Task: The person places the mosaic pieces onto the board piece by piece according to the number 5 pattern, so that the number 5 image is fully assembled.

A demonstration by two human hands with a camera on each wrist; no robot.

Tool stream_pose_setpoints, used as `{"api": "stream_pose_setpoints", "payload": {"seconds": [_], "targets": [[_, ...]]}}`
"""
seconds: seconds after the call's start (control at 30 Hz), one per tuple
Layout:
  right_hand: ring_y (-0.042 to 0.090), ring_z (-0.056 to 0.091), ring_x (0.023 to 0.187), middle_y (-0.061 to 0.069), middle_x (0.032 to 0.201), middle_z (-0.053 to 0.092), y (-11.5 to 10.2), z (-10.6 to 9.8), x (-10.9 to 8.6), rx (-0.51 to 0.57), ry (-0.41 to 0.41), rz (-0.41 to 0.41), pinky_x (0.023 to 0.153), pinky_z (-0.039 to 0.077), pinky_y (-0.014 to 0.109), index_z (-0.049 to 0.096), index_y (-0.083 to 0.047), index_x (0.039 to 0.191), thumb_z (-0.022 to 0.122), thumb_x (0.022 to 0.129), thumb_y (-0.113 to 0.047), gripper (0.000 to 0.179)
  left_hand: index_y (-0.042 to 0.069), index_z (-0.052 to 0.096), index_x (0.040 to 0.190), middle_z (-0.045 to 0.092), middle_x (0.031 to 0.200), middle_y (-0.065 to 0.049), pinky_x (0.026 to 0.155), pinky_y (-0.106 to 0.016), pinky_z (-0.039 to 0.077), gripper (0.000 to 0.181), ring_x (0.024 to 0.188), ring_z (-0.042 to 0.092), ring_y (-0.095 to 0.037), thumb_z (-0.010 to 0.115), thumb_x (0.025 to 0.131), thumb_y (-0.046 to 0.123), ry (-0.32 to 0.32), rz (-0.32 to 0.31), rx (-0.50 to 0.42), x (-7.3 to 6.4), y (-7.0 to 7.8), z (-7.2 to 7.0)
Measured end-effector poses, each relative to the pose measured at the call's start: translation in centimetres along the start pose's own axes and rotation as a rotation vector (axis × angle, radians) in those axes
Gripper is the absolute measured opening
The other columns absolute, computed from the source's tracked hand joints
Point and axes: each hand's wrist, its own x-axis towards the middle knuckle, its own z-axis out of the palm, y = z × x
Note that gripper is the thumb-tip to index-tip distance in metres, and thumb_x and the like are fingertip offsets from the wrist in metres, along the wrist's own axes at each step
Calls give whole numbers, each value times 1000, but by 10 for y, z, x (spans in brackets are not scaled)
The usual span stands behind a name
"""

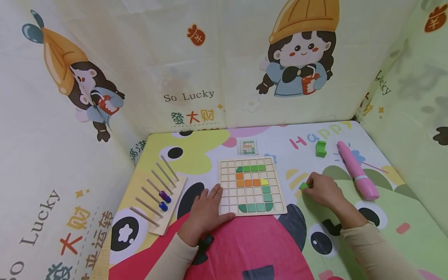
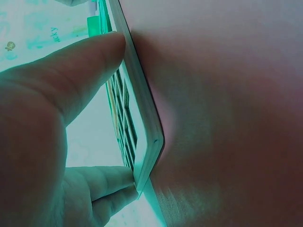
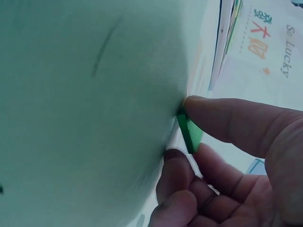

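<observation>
A wooden grid board (image 1: 226, 198) lies mid-table with green, orange, yellow and teal tiles forming an S-like figure on it. My left hand (image 1: 206, 206) rests at the board's near left corner, its fingers along the left edge and its thumb on the near edge. In the left wrist view, that thumb and the fingertips touch the wooden rim (image 2: 150, 144). To the right of the board, my right hand (image 1: 325, 190) pinches a small green tile (image 3: 193, 135) between thumb and fingers, close over the tabletop. Behind the board is a small printed pattern (image 1: 247, 147) showing a similar figure.
Left of the board stands a wooden peg rack (image 1: 175, 194) with upright rods and several blue and purple beads. At the right lie a green curved block (image 1: 320, 149) and a long pink cylindrical object (image 1: 357, 171). Printed cloth walls (image 1: 238, 77) enclose the table's back and sides.
</observation>
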Motion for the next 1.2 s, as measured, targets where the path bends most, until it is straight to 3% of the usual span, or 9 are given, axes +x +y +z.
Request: {"api": "stream_pose_setpoints", "payload": {"seconds": [0.2, 0.4, 0.67, 0.9, 1.2], "targets": [[23, 53, 67, 8, 75, 60, -2, 2, 1, 24, 53, -55, 59, 40, 34, 58, -5, 87, 78, 86, -17, 24, 11, 40, 160, 37, 167, -9, 113, -65, 40, 102, 145, 41, -42, 73, 82, 68, -5, 1, -6, 0, 0, 0], [21, 57, 75, 8, 83, 65, -9, 4, 1, 92, 72, -145, 67, 46, 36, 64, -3, 94, 83, 83, -13, 24, 10, 41, 159, 37, 166, -9, 113, -64, 40, 102, 144, 41, -41, 73, 82, 68, 0, 1, -2, -1, 0, 0], [16, 56, 75, 1, 81, 65, -45, 14, 2, 216, -77, -184, 63, 47, 30, 67, -7, 96, 77, 88, -11, 14, 11, 40, 160, 37, 166, -9, 113, -64, 41, 102, 145, 41, -42, 73, 81, 68, 2, 2, -2, -1, 0, 0], [12, 59, 77, -4, 81, 66, -86, 30, 8, 296, -206, -311, 69, 50, 30, 68, -9, 100, 77, 91, -14, 14, 11, 40, 160, 37, 167, -9, 113, -65, 40, 103, 146, 40, -42, 74, 81, 67, -5, -8, -7, -1, 0, 0], [8, 58, 76, -9, 81, 65, -129, 54, 19, 275, -239, -463, 69, 50, 25, 71, -13, 100, 74, 92, -12, 8, 11, 40, 160, 37, 167, -8, 114, -65, 39, 102, 146, 40, -42, 72, 82, 69, -12, -8, -4, 1, 0, 2]]}}
